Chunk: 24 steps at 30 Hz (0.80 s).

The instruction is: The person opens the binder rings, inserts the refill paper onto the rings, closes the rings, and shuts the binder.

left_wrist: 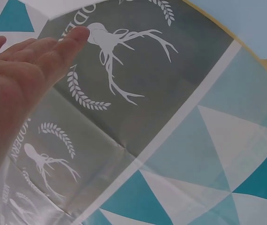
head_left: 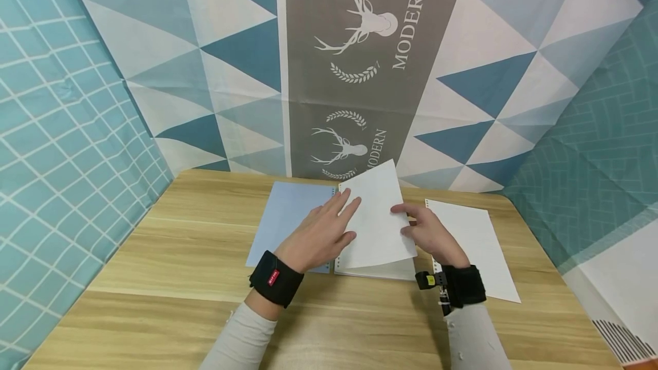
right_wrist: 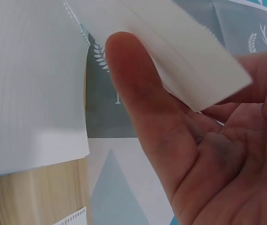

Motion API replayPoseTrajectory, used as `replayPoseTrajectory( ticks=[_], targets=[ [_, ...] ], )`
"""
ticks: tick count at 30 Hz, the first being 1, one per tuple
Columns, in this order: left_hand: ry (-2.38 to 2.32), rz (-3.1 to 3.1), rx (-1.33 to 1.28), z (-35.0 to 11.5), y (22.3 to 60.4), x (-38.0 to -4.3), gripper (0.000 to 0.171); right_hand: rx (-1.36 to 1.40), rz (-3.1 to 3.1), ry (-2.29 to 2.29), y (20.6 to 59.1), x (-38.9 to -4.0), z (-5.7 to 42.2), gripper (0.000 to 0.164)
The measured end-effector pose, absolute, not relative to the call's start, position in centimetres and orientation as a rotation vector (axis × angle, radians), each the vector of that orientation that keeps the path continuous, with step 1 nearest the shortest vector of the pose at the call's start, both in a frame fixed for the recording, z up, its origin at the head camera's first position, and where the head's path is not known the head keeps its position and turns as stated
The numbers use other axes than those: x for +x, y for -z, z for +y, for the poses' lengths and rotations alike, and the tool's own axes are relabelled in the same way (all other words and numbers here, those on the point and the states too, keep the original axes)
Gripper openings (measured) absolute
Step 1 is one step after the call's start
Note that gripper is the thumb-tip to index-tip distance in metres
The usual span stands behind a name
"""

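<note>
A notebook lies spread on the table, its pale blue cover (head_left: 288, 207) to the left and white pages (head_left: 396, 270) to the right. Over those pages a white sheet (head_left: 372, 224) is lifted and tilted. My right hand (head_left: 432, 236) pinches its right edge; in the right wrist view the thumb (right_wrist: 133, 70) lies against the paper (right_wrist: 208, 65). My left hand (head_left: 316, 238) is near the binding at the sheet's left edge, fingers extended; whether it touches the paper I cannot tell. The left wrist view shows those straight fingers (left_wrist: 60, 54).
A separate white sheet with punched holes (head_left: 480, 250) lies on the table to the right, partly behind the right wrist. The wooden table (head_left: 180, 244) meets a patterned cloth (head_left: 241, 101) at the back and a blue checked cloth (head_left: 77, 130) at the left.
</note>
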<state>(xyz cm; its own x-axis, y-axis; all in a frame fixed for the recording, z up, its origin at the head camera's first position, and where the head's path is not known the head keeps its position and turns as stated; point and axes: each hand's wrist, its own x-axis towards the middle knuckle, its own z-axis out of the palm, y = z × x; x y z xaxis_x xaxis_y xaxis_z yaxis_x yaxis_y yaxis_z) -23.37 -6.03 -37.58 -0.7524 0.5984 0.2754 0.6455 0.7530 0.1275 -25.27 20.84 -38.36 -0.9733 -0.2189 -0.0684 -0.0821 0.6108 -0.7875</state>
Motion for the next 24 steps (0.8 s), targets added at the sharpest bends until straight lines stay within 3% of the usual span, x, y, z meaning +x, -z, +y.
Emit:
replayPoseTrajectory(
  ticks=[24],
  targets=[
    [0.219,-2.787,-1.033,-4.7,38.8,-23.3,0.065,-0.218,2.652,1.261,39.3,-25.6,21.1,0.048]
  ],
)
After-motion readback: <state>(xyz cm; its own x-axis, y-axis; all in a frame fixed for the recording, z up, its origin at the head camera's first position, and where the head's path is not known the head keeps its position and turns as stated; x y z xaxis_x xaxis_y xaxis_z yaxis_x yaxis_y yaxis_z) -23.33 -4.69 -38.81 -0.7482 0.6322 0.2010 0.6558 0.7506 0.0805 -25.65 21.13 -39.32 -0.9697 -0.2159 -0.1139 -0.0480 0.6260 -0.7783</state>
